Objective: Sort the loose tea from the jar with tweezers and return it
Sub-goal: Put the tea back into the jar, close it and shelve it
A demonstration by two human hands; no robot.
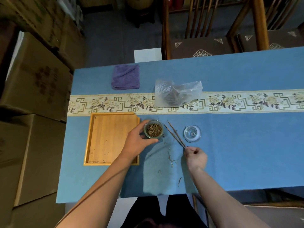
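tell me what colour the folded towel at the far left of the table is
Purple; the folded towel shows clearly in the head view.

Dim, cool indoor light, blue cloth-covered table point(238, 76) evenly lit, soft shadow lay under the forearms, stacked brown cardboard boxes point(32, 83) sat murky and bowed by wide-angle distortion, overall softness.

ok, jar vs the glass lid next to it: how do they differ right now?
The jar holds loose tea; the glass lid holds nothing. The left hand grips the jar; the lid lies untouched, right of the tweezers. Both are clear, round glass on the blue cloth.
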